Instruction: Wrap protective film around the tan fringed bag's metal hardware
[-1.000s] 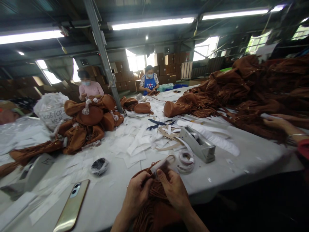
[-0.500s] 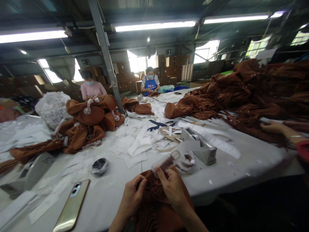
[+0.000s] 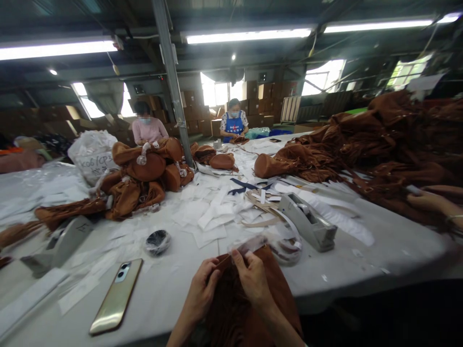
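The bag (image 3: 277,294) is at the near edge of the table (image 3: 347,272), between and below the person's two hands, its lower end running out of view. It is a warm reddish brown with a dull, soft-looking surface. Its right side is smooth and plain, curving outward from the top down to the right wrist. Toward the middle, between the forearms, hangs fringe (image 3: 227,313), thin strands of a darker brown in shadow. A narrow brown edge shows at the top between the hands.

The left hand (image 3: 200,289) is mostly curled, thumb close to the bent fingers, pinching that edge. The right hand (image 3: 252,277) is partly closed, its thumb laid along a clear wrap (image 3: 251,245) at the top of the bag; how far its fingers curl underneath cannot be told. The wrap is cloudy and creased, with brown showing faintly through it.

Just beyond the bag, to the right, lies a pale coil (image 3: 289,251), with a grey tape dispenser (image 3: 311,224) behind it. A gold phone (image 3: 116,299) lies to the left.
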Action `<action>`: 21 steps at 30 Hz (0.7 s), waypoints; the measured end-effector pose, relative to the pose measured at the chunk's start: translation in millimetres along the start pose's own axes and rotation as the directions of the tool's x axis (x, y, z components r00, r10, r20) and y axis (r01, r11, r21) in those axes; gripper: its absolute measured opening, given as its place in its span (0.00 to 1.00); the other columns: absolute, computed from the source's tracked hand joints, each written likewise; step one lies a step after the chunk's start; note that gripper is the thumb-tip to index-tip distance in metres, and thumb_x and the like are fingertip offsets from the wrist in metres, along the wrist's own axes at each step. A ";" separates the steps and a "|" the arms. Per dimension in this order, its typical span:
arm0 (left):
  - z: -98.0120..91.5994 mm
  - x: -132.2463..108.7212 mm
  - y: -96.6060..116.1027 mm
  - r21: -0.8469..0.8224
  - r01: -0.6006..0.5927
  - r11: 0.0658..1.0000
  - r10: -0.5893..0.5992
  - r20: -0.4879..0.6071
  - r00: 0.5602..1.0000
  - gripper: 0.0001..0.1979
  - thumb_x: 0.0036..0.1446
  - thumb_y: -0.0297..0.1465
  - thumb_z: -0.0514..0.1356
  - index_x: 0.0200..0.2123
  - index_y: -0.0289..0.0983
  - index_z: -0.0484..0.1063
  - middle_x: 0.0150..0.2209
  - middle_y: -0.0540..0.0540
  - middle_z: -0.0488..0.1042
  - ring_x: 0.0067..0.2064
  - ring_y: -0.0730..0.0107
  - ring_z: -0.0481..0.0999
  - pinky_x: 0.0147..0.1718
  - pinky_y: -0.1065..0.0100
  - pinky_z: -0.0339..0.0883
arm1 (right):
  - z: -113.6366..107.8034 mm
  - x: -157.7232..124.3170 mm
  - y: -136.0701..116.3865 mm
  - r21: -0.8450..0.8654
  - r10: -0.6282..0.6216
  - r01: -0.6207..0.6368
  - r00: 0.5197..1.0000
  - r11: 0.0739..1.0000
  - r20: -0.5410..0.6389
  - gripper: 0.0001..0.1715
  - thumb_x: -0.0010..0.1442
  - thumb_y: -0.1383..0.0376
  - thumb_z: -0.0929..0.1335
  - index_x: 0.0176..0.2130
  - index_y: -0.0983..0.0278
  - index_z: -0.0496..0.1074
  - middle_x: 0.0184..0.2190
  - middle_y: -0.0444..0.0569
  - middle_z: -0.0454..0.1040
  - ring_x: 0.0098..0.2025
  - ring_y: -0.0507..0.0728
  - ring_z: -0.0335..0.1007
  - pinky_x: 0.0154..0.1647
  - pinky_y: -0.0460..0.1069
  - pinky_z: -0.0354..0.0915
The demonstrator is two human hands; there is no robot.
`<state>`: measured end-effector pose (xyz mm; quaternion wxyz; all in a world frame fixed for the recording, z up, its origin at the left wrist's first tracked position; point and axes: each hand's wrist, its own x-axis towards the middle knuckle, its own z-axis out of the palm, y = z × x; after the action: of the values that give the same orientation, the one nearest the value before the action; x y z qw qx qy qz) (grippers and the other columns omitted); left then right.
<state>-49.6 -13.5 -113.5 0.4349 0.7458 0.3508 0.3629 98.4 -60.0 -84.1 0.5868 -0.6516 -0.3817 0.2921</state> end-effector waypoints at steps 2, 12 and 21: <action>2.6 0.1 0.3 -0.035 0.014 0.999 -0.014 0.001 1.000 0.15 0.63 0.40 0.49 0.34 0.37 0.70 0.38 0.43 0.72 0.41 0.62 0.72 0.44 0.61 0.66 | 12.0 -6.8 -1.0 -0.029 -0.029 0.031 0.998 0.999 0.051 0.26 0.57 0.47 0.65 0.23 0.65 0.66 0.20 0.45 0.67 0.24 0.52 0.60 0.26 0.47 0.58; -3.1 -8.4 -11.4 -0.212 0.164 0.963 -0.184 -0.080 0.980 0.25 0.54 0.35 0.62 0.55 0.38 0.64 0.58 0.38 0.66 0.55 0.57 0.70 0.52 0.56 0.67 | 13.9 0.5 1.5 0.066 -0.027 0.019 0.993 0.998 0.118 0.26 0.58 0.46 0.65 0.29 0.67 0.70 0.26 0.50 0.74 0.30 0.58 0.70 0.33 0.50 0.64; 6.9 -13.0 -11.8 -0.128 0.203 0.971 -0.224 -0.180 0.958 0.22 0.58 0.35 0.56 0.55 0.36 0.68 0.55 0.40 0.71 0.59 0.55 0.67 0.59 0.54 0.61 | 32.3 -8.7 3.6 -0.183 -0.082 0.112 0.983 0.977 0.163 0.20 0.59 0.53 0.65 0.26 0.65 0.68 0.26 0.49 0.72 0.31 0.57 0.67 0.35 0.50 0.62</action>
<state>-52.6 -22.7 -129.7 0.4750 0.6400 0.4497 0.4031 67.6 -49.9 -92.8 0.5038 -0.6609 -0.4837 0.2748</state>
